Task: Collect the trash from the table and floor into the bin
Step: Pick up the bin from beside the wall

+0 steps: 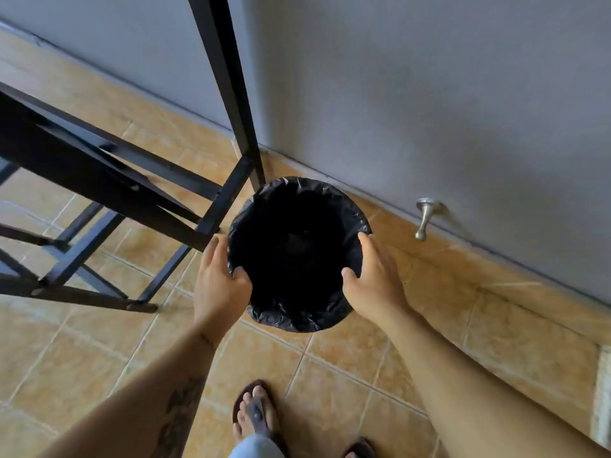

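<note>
Fingers point(214, 249) of the left hand point(218, 285) and right hand point(375, 285) curl over opposite rim sides of the bin point(299, 320), beside the table leg point(228, 77). Bin probably light; liner slippery, so grip the rigid rim.

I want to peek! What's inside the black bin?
A black bag lines the bin, folded over its rim. Both hands, left hand and right hand, grip the rim. Inside is too dark to tell whether any trash is there.
</note>
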